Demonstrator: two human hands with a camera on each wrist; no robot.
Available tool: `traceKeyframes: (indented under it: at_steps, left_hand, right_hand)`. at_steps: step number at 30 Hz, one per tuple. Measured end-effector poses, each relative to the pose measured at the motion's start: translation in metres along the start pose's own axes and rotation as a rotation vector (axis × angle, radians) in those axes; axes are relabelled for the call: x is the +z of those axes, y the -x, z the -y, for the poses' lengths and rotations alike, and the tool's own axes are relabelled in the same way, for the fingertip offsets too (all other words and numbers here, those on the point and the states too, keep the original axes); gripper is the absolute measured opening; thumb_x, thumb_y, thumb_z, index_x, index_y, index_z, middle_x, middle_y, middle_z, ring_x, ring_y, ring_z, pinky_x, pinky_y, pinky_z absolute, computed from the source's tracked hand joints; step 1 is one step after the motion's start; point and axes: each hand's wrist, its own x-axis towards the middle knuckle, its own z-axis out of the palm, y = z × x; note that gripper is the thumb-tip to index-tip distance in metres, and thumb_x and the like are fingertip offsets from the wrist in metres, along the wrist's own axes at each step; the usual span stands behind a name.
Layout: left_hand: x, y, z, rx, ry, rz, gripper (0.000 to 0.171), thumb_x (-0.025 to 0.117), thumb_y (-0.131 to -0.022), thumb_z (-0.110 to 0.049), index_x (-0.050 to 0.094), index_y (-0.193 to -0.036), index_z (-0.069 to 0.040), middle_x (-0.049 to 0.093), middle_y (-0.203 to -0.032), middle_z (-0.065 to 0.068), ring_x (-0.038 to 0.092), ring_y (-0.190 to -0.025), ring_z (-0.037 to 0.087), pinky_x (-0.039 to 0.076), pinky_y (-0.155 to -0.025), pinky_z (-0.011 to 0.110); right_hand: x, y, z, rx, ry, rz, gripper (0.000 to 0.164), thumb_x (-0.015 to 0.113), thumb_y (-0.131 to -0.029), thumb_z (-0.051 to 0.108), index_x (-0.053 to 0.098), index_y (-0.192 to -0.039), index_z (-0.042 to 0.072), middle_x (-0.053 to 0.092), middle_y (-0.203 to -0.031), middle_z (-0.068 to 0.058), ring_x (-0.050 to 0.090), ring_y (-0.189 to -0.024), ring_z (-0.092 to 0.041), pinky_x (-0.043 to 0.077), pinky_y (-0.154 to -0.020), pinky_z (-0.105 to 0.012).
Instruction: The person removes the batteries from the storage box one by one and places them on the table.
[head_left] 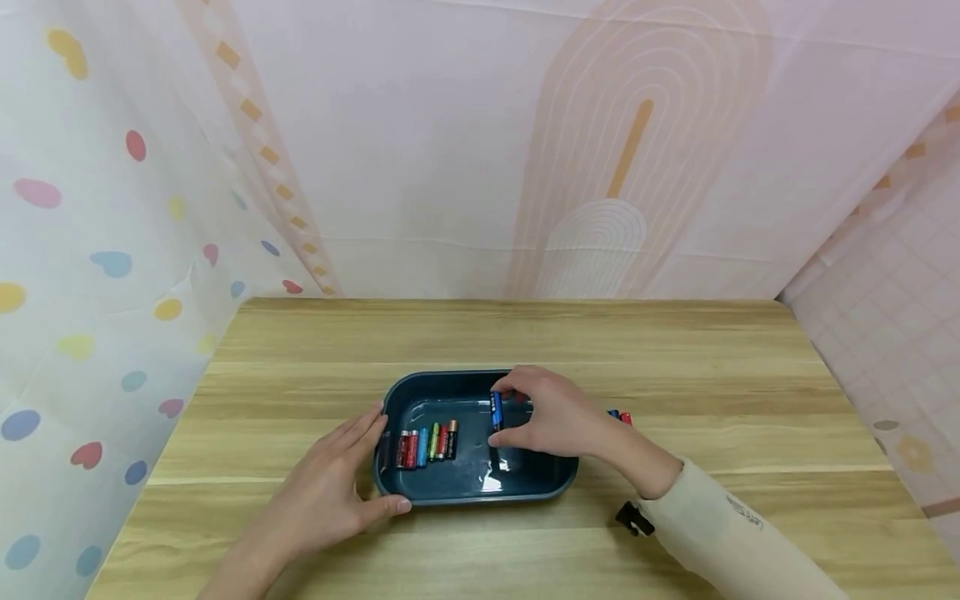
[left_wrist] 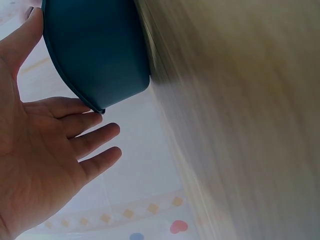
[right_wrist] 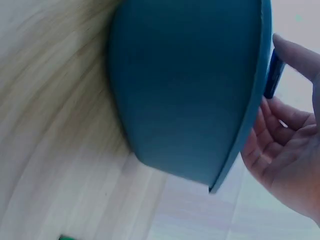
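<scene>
right hand (head_left: 551,421): fingers pinching small blue cylindrical battery (head_left: 496,410) above dark blue oval plastic tray (head_left: 480,493)
left hand (head_left: 330,492): fingers relaxed, bracing tray
risk: loose pinch could drop it crooked onto the lined-up batteries (head_left: 427,444)

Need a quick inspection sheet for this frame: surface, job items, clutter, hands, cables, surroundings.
Surface: wooden table, light grain.
Job's things: dark blue tray holding a row of batteries; blue battery held over the tray.
Clutter: loose batteries right of the tray, partly hidden; small black object by the right sleeve.
Hands: left hand open, touching the tray's left end; right hand pinches the blue battery.
Cables: nothing seen.
Surroundings: patterned fabric backdrop.
</scene>
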Motion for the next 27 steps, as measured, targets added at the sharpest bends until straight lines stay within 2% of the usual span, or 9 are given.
traceKeyframes:
  at_steps: [4,11,13,21,27]
  left_hand:
    - [0.001,0.000,0.000,0.001,0.003,-0.003,0.118,0.073,-0.077,-0.081,0.046,-0.155,0.003,0.037,-0.166,0.018,0.040,-0.148,0.045,0.035,-0.117,0.065]
    - [0.002,0.000,-0.001,-0.002,0.011,0.002,0.118,0.072,-0.077,-0.081,0.046,-0.155,0.003,0.037,-0.166,0.018,0.039,-0.148,0.045,0.035,-0.117,0.065]
    - [0.002,-0.001,-0.002,-0.003,0.013,0.002,0.117,0.074,-0.077,-0.080,0.046,-0.155,0.003,0.037,-0.166,0.018,0.039,-0.148,0.045,0.035,-0.117,0.065]
    - [0.001,-0.003,-0.004,0.018,0.003,-0.016,0.113,0.077,-0.079,-0.075,0.046,-0.155,0.004,0.038,-0.165,0.019,0.040,-0.148,0.045,0.036,-0.117,0.065]
    - [0.003,-0.004,-0.004,0.010,0.001,-0.007,0.113,0.079,-0.078,-0.073,0.046,-0.155,0.004,0.037,-0.166,0.018,0.039,-0.149,0.045,0.036,-0.117,0.065]
  right_hand:
    - [-0.003,0.009,-0.006,-0.036,-0.016,-0.012,0.055,0.089,-0.084,0.041,0.070,-0.129,0.014,0.065,-0.114,0.007,0.059,-0.101,-0.012,0.056,-0.086,-0.034]
    - [-0.005,0.028,-0.016,-0.100,-0.089,-0.010,0.054,0.087,-0.088,0.039,0.069,-0.132,0.013,0.065,-0.117,0.007,0.062,-0.106,-0.023,0.058,-0.087,-0.045]
    - [-0.007,0.033,-0.020,-0.106,-0.100,-0.020,0.055,0.087,-0.088,0.038,0.068,-0.132,0.011,0.064,-0.116,0.006,0.062,-0.105,-0.025,0.057,-0.086,-0.045]
    - [-0.019,0.054,-0.041,-0.115,-0.176,-0.105,0.052,0.090,-0.085,0.028,0.070,-0.129,0.008,0.065,-0.108,0.009,0.062,-0.098,-0.024,0.057,-0.081,-0.038]
    - [-0.033,0.071,-0.062,-0.092,-0.160,-0.185,0.049,0.091,-0.084,0.022,0.072,-0.128,0.009,0.068,-0.111,0.008,0.061,-0.094,-0.023,0.057,-0.076,-0.038]
